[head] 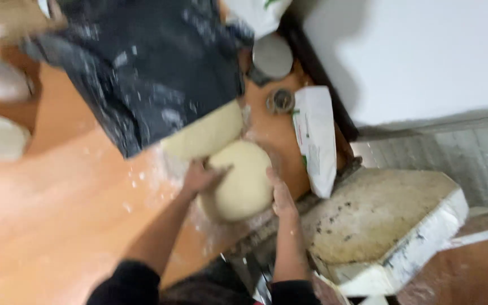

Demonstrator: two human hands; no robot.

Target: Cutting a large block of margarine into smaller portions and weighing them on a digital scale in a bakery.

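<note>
Head view blurred: black sheet (148,68) hides second dough slab (204,135).

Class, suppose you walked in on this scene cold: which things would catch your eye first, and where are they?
First, the big round ball of pale dough in the middle of the floured wooden table, with the left hand and right hand cupping its sides. Just behind it, a second slab of dough pokes out from under a flour-dusted black plastic sheet. To the right lies a white paper bag near the table's edge.
</note>
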